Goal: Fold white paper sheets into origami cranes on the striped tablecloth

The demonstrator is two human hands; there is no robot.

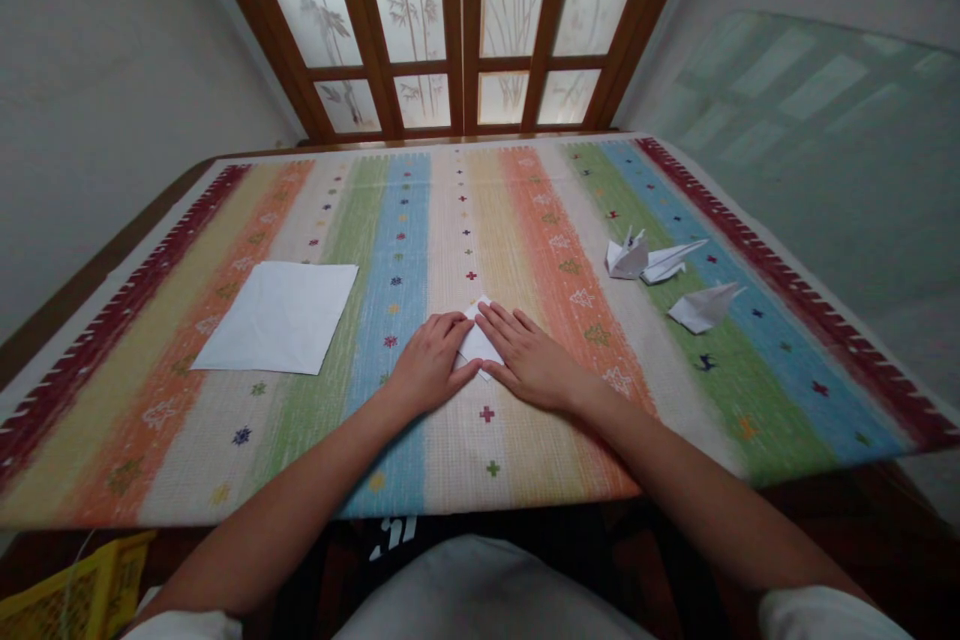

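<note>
A small folded piece of white paper (480, 344) lies on the striped tablecloth in front of me, between my hands. My left hand (431, 360) holds its left side, the fingers bent together at the edge and the thumb at the near corner. On the right side my right hand (529, 355) lies flat, fingers stretched over the paper and thumb near the bottom point. Both hands cover part of the folds. A stack or sheet of square white paper (277, 317) rests to the left of my left hand.
Several folded white paper figures, among them a paper crane (627, 253) and a pointed figure (703, 308), sit on the right. The tablecloth (487, 460) covers the table. A yellow plastic crate (75, 590) stands below at left. Wooden doors (459, 30) with glass panes are behind.
</note>
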